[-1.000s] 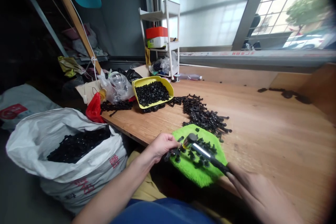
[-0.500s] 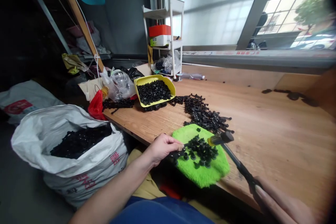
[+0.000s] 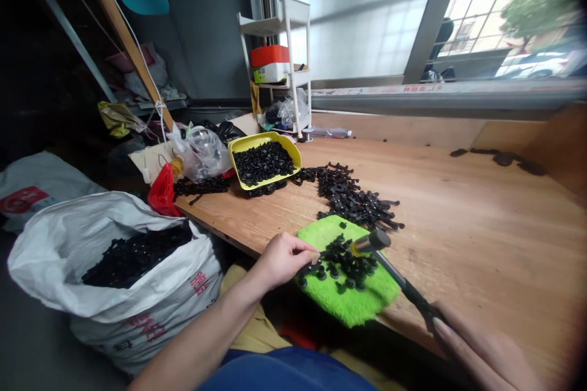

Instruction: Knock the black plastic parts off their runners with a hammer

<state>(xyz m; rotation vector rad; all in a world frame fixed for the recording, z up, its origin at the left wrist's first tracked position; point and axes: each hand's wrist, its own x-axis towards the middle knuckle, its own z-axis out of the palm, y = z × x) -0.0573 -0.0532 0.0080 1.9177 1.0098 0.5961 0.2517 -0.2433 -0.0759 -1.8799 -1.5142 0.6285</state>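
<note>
A bright green cloth [image 3: 339,299] lies at the near edge of the wooden table [image 3: 458,226]. Black plastic parts [image 3: 348,259] are bunched on it. My left hand [image 3: 282,259] pinches a strip of these parts at the cloth's left side. My right hand [image 3: 477,348] grips the black handle of a small hammer [image 3: 371,241], whose head hovers just above the parts. A loose heap of black parts [image 3: 355,198] lies on the table behind the cloth.
A yellow tray [image 3: 238,149] full of black pieces stands at the back left, beside clear bags [image 3: 202,149] and a red bag [image 3: 164,192]. A white sack [image 3: 68,238] holding black parts sits on the floor at left. A white shelf rack [image 3: 293,18] stands by the window.
The hammer head struck down on the parts a second ago, then swung up to the right. Now it has dropped a little lower again. My left hand has kept its hold.
</note>
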